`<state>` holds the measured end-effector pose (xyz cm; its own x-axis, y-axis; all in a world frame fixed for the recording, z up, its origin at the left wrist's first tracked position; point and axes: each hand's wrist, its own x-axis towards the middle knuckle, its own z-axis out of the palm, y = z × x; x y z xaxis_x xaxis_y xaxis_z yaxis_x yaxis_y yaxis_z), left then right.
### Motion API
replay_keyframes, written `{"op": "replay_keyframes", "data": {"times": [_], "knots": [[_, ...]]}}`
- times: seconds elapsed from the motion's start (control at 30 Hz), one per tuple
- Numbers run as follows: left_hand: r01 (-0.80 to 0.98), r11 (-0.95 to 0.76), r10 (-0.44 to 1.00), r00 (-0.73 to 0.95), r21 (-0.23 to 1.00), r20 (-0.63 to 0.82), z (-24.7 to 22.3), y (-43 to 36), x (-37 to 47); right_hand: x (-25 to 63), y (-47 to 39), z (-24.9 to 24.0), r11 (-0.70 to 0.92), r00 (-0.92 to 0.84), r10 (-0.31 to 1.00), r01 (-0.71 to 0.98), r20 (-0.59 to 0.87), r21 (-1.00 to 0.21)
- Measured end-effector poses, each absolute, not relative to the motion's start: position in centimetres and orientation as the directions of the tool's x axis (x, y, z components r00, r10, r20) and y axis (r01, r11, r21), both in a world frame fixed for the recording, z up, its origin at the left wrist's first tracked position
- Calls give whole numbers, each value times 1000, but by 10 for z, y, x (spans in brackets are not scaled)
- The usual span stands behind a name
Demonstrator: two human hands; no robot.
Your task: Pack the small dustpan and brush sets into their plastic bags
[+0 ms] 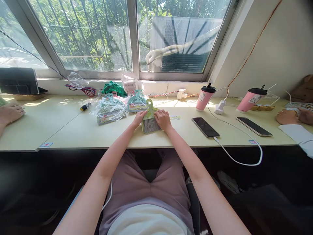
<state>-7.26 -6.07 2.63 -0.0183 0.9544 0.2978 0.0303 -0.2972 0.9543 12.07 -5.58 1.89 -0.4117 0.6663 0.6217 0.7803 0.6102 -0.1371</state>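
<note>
A small green hand brush (149, 119) with grey bristles stands at the table's front, its looped handle pointing toward the window. A green dustpan seems to lie against it, mostly hidden. My left hand (140, 118) grips the left edge, fingers closed. On the right edge my right hand (162, 118) is closed too, fingers bent over the brush head. Just beyond my hands sits a teal brush and dustpan set (137, 101). Left of that, more sets in clear plastic wrap (109, 109) are piled up. A small printed strip (175, 117) lies right of my right hand.
A phone (205, 127) on a white cable and a second phone (254, 126) lie to the right. Behind them stand pink cups (204, 98) and a white charger (220, 107). A screwdriver (85, 106) lies left. Other people's hands (11, 112) rest at both ends.
</note>
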Motion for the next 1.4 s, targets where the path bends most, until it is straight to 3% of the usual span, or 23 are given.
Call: {"op": "replay_keyframes", "data": {"times": [0.23,0.47,0.63,0.73,0.9,1.07,1.27,1.4], "knots": [[75,-297,951,113,952,288,24,-64,-68,117,-56,21,486,-256,749,840,611,-244],[80,-307,944,154,948,292,26,-63,-70,122,-54,27,490,-137,769,753,624,-439],[116,-356,928,161,927,336,26,-60,-68,125,-52,28,490,-94,772,718,628,-495],[167,-389,918,156,906,366,24,-58,-69,126,-55,28,475,-127,771,767,624,-431],[415,-431,901,146,801,409,19,-59,-72,110,-70,32,416,-276,803,894,528,-165],[522,-402,903,88,752,421,17,-58,-73,85,-79,38,277,-203,895,951,396,-138],[416,-413,910,147,810,389,14,-49,-79,85,-73,37,220,-60,905,913,420,-343],[550,-333,922,21,766,386,14,-38,-92,99,-75,57,317,35,889,672,457,-669]]}}
